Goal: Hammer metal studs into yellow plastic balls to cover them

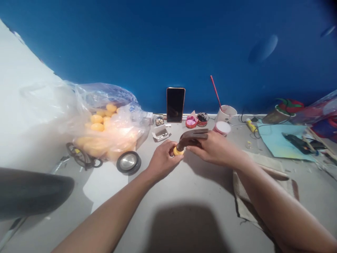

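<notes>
My left hand point(163, 158) has its fingers closed round a small rounded yellow piece point(178, 151), like the yellow balls in the bag. My right hand point(214, 146) grips a dark brown curved tool point(193, 135). The tool's narrow end points down and meets the top of the yellow piece, or sits very close over it. I cannot make out the tool's exact kind. Just beyond my left hand lies an open small white box point(161, 133) with tiny shiny pieces in it.
A clear plastic bag point(123, 128) of yellow balls point(97, 123) stands left, a round black-rimmed metal disc point(129, 162) before it. A phone point(176, 104) leans on the blue wall. Cups point(226, 111) stand behind my right hand; a folded cloth point(244, 196) lies under my right forearm.
</notes>
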Tool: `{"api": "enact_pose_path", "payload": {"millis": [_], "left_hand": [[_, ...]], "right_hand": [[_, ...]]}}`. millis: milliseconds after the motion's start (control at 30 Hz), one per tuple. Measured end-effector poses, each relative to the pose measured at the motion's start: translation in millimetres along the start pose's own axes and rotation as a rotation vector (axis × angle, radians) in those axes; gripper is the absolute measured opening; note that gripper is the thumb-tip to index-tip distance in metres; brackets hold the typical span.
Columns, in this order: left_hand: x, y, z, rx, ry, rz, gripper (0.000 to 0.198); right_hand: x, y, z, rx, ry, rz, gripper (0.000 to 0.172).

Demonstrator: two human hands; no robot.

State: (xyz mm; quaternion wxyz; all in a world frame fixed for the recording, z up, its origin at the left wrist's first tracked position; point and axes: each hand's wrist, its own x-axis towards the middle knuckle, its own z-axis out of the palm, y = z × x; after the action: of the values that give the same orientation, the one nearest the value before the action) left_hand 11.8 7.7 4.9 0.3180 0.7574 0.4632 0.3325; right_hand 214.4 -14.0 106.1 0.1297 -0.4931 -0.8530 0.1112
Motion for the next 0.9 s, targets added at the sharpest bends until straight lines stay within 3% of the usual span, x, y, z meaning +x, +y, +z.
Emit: {"api": "enact_pose_path", "payload": {"millis": [200,333,900], "left_hand": [[0.0,-1.2,1.6,0.004,0.01,-0.012,0.018],[0.4,0.3,-0.9,0.016,-0.02,0.01,0.008],[-1.4,6.5,-2.3,0.067,-0.075,0.005,0.006]], "right_hand": [[0.4,-0.3,1.0,-0.009,-0.008,0.027,0.028],[0.5,-2.4,1.8,-0.027,0.011,0.031,0.028],[0.5,1.1,-0.6,-0.012,0.021,-0.003,0.027]]}}
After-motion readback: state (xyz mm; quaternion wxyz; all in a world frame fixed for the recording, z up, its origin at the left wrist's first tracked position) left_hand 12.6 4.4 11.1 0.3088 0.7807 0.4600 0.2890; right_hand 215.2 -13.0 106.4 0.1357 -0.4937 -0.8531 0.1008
